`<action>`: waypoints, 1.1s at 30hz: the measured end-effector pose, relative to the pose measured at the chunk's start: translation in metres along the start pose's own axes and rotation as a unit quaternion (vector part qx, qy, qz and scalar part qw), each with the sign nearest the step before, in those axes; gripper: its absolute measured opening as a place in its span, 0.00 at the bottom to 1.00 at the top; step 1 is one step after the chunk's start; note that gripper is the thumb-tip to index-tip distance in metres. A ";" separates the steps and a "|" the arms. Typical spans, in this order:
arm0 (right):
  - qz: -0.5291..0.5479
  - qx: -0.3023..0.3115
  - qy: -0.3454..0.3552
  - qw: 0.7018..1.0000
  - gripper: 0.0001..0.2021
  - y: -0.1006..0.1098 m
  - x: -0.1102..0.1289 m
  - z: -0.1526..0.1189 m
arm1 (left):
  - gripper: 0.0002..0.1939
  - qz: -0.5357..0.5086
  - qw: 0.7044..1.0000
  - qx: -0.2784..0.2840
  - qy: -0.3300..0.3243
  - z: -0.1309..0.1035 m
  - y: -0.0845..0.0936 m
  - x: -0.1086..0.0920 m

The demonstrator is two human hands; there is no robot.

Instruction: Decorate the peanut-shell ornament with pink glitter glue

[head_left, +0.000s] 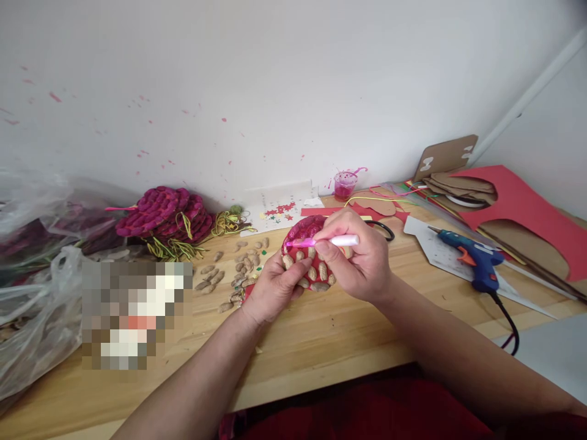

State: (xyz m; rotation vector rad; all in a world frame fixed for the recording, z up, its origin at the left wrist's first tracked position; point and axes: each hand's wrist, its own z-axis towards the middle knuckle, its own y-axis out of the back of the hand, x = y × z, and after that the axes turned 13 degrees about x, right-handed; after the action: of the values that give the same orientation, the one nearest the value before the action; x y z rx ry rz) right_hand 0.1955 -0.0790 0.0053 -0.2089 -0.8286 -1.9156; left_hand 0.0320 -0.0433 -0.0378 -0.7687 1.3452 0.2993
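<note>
My left hand (277, 284) grips a red peanut-covered disc (322, 271) by its near left edge, thumb on top. The peanuts along its far side are painted magenta, while those nearer me keep their tan shells. My right hand (367, 256) pinches a paintbrush (346, 240) with a white handle; its magenta-wet end touches the left part of the disc. Loose peanuts (247, 263) lie on the wooden table left of the disc. Behind the hands, a small cup of magenta paint (345, 185) stands against the wall.
Stacked magenta peanut discs (162, 214) with yellow-green cords sit at left, beside plastic bags (41, 318). A blue glue gun (479, 256) rests on white card at right, its black cable trailing. Red paper (513, 189) and cardboard lie behind it. Paper with small stars (279, 214) is at the back.
</note>
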 end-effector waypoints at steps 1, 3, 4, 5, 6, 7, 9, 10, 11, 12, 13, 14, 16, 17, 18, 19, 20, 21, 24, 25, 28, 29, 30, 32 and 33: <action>0.000 -0.002 0.002 1.000 0.03 0.000 0.000 0.000 | 0.18 0.002 1.000 0.003 0.000 0.000 0.000 0.000; -0.007 -0.012 0.000 1.000 0.03 0.001 0.000 0.000 | 0.18 0.007 1.000 0.007 -0.002 0.000 0.001 0.001; -0.013 -0.016 -0.001 1.000 0.04 0.001 0.000 0.000 | 0.17 0.010 1.000 0.008 -0.003 0.000 0.001 0.002; -0.016 -0.018 -0.003 1.000 0.04 0.001 0.000 0.000 | 0.17 0.014 1.000 0.010 -0.005 0.000 0.002 0.003; -0.017 -0.015 -0.004 1.000 0.03 0.001 0.000 0.000 | 0.17 0.019 1.000 0.011 -0.006 0.000 0.003 0.005; -0.014 -0.010 -0.003 1.000 0.03 0.001 0.000 0.000 | 0.17 0.027 1.000 0.013 -0.007 0.000 0.004 0.006; -0.003 0.004 0.000 1.000 0.03 0.001 0.001 0.000 | 0.18 0.043 0.999 0.016 -0.006 -0.001 0.006 0.008; 0.000 0.007 0.000 1.000 0.03 0.001 0.001 -0.001 | 0.18 0.051 0.999 0.015 -0.006 -0.001 0.007 0.008; 0.002 0.004 -0.002 1.000 0.03 0.001 0.001 -0.001 | 0.18 0.060 0.998 0.013 -0.009 -0.001 0.007 0.009; 0.002 -0.002 -0.006 1.000 0.03 0.002 0.000 -0.001 | 0.17 0.069 0.997 0.011 -0.015 -0.001 0.008 0.009; 0.002 -0.011 -0.010 1.000 0.03 0.002 0.000 -0.001 | 0.16 0.081 0.996 0.007 -0.025 -0.001 0.008 0.008; 0.003 -0.018 -0.016 1.000 0.03 0.003 0.000 -0.001 | 0.15 0.093 0.995 0.001 -0.036 -0.001 0.008 0.008; 0.004 -0.019 -0.021 1.000 0.03 0.004 0.000 -0.001 | 0.15 0.114 0.992 -0.012 -0.055 -0.001 0.007 0.006; 0.004 -0.015 -0.019 1.000 0.03 0.004 0.001 -0.001 | 0.15 0.118 0.991 -0.018 -0.059 -0.001 0.007 0.006; 0.003 -0.011 -0.017 1.000 0.03 0.004 0.001 -0.001 | 0.15 0.118 0.991 -0.020 -0.060 -0.002 0.006 0.005; 0.002 -0.010 -0.014 1.000 0.03 0.004 0.001 -0.001 | 0.15 0.113 0.992 -0.019 -0.059 -0.002 0.005 0.005; 0.002 -0.011 -0.014 1.000 0.03 0.004 0.002 -0.001 | 0.15 0.106 0.993 -0.015 -0.055 -0.002 0.004 0.004; 0.002 -0.015 -0.015 1.000 0.03 0.004 0.002 -0.001 | 0.15 0.100 0.994 -0.010 -0.050 -0.002 0.004 0.004; 0.002 -0.016 -0.020 1.000 0.03 0.003 0.002 -0.002 | 0.17 0.094 0.995 -0.002 -0.040 -0.002 0.003 0.004; 0.004 -0.014 -0.021 1.000 0.03 0.003 0.002 -0.002 | 0.17 0.100 0.994 -0.004 -0.041 -0.002 0.003 0.003; 0.024 -0.012 -0.023 0.999 0.03 0.003 0.003 -0.002 | 0.15 0.138 0.989 -0.012 -0.054 -0.002 0.005 0.003; 0.031 -0.014 -0.023 0.999 0.03 0.003 0.003 -0.002 | 0.14 0.157 0.986 -0.014 -0.059 -0.002 0.006 0.003; 0.035 -0.016 -0.023 0.999 0.03 0.003 0.003 -0.002 | 0.13 0.176 0.982 -0.016 -0.064 -0.002 0.006 0.003; 0.037 -0.015 -0.023 0.999 0.03 0.003 0.004 -0.002 | 0.11 0.211 0.975 -0.021 -0.072 -0.003 0.008 0.004; 0.037 -0.015 -0.023 0.999 0.03 0.004 0.004 -0.002 | 0.11 0.227 0.971 -0.025 -0.076 -0.003 0.009 0.005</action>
State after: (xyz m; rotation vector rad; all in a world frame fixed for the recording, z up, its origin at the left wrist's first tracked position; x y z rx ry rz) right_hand 0.1967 -0.0841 0.0078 -0.2989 -0.8134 -1.8608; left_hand 0.0254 -0.0398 -0.0454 -0.4603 1.3616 0.7430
